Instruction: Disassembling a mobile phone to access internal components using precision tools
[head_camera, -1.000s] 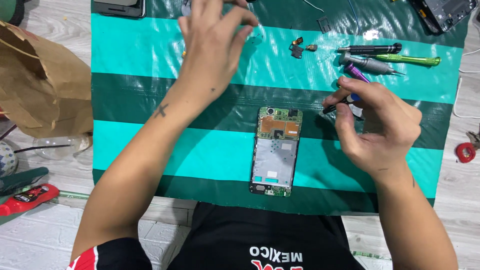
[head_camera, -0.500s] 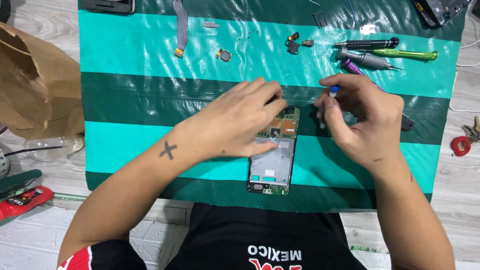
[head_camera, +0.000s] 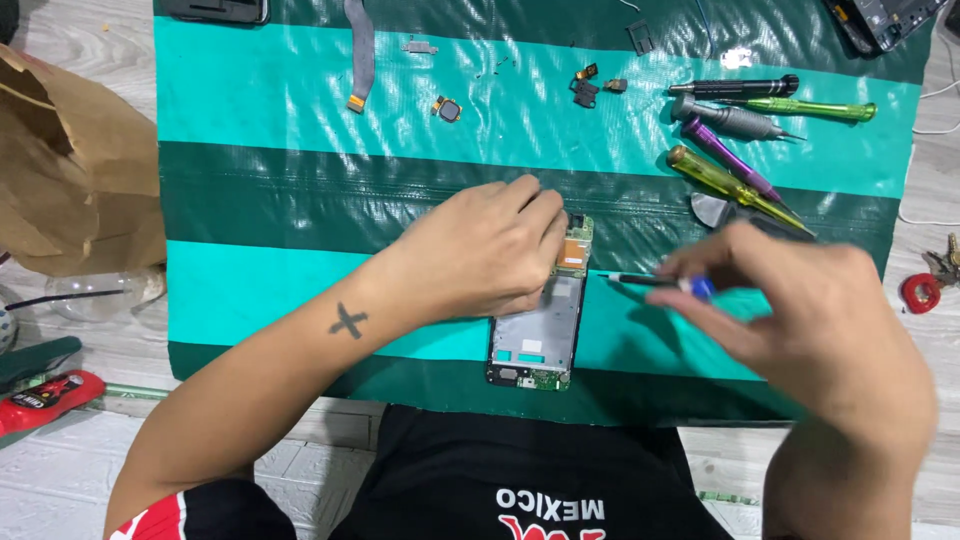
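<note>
Phone frame (head_camera: 537, 335): lies opened on the striped mat (head_camera: 300, 200), near you.
Left hand (head_camera: 480, 255): your fingers press its top edge.
Right hand (head_camera: 800, 310): your fingers pinch a small screwdriver (head_camera: 650, 281).
Risk: the tip may slip and gouge the green board (head_camera: 574, 247).

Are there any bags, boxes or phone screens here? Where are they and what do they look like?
Paper bag: left of the mat, brown, crumpled, open.
Opened phone: middle of the striped green mat, under the left hand; no screen, grey frame, green circuit boards at its ends.
Dark phone part: mat's top left edge, black, flat, mostly cut off.
Red pack: floor at far left, red and black, with printing.
</note>
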